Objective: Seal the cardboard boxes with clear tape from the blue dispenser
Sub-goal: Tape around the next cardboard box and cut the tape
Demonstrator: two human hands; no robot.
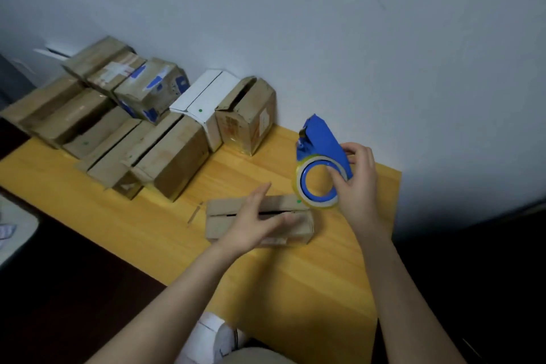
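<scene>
A small brown cardboard box (298, 224) lies on the yellow table (310, 289), its top flaps meeting along a dark slit. My left hand (254, 221) rests on top of the box with straight fingers spread across the flaps. My right hand (359, 183) grips the blue tape dispenser (319, 139), which carries a roll of clear tape (304, 196). The dispenser hangs just above the box's right end, its blade pointing up and away.
Several cardboard boxes (174, 156) are stacked against the white wall at the table's back left, among them a white box (204, 103) and an upright brown box (251, 115). A strip of cardboard (193, 213) lies left of the small box. The table's right edge (394, 201) is close.
</scene>
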